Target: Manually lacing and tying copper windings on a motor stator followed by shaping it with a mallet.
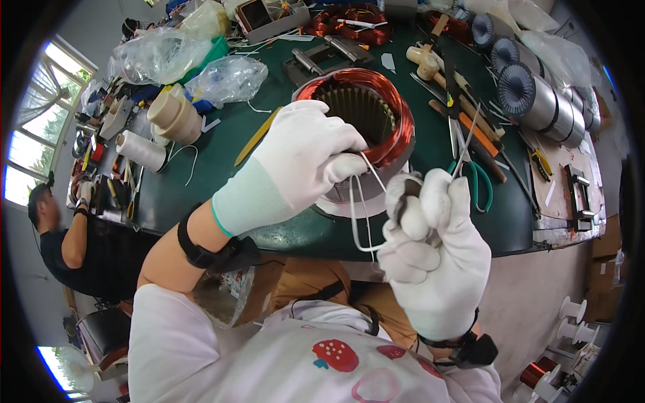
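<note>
In front of me a motor stator (402,111) stands on the green table, its red copper winding bulging round the open slotted bore. My left hand (285,161), in a white glove with a pale green cuff, lies over the stator's near left rim. Its fingers pinch a white cord (353,215) beside the copper wire. To the right and nearer to me, my gloved right hand (437,252) has its fingers curled closed round the other end of that cord. A slack loop hangs between both hands. The palm of the right glove has a grey stain.
Green-handled scissors (478,187), a wooden mallet (424,62) and long-handled tools lie to the right. Several metal stator cores (537,94) line the right edge. At left stand a white cord spool (141,149) and plastic bags (228,79). A person (70,242) works at far left.
</note>
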The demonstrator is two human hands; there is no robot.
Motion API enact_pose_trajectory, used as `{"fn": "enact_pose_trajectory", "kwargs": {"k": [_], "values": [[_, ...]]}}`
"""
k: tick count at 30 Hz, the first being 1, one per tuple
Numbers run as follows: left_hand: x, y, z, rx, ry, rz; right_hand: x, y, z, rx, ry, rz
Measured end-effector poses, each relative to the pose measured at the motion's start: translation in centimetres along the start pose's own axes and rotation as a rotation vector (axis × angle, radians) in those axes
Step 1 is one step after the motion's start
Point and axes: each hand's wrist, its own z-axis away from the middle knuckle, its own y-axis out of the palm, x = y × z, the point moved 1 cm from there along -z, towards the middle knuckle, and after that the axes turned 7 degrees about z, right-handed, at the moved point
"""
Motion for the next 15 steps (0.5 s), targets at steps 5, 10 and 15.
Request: {"fn": "enact_pose_trajectory", "kwargs": {"k": [5,10,15], "values": [[-1.6,-1.0,-0.4,0.122,-0.049,-0.081,-5.5,-7.6,-1.0,0.12,-0.421,0.845],[-0.6,-1.2,-0.8,0.075,0.015,0.099,-6.8,-6.9,-2.4,0.083,-0.966,1.284],[-1.1,0.8,-2.2,0.068,-0.129,0.157,-6.8,-7.3,0.9,-0.167,-0.588,0.763]]}}
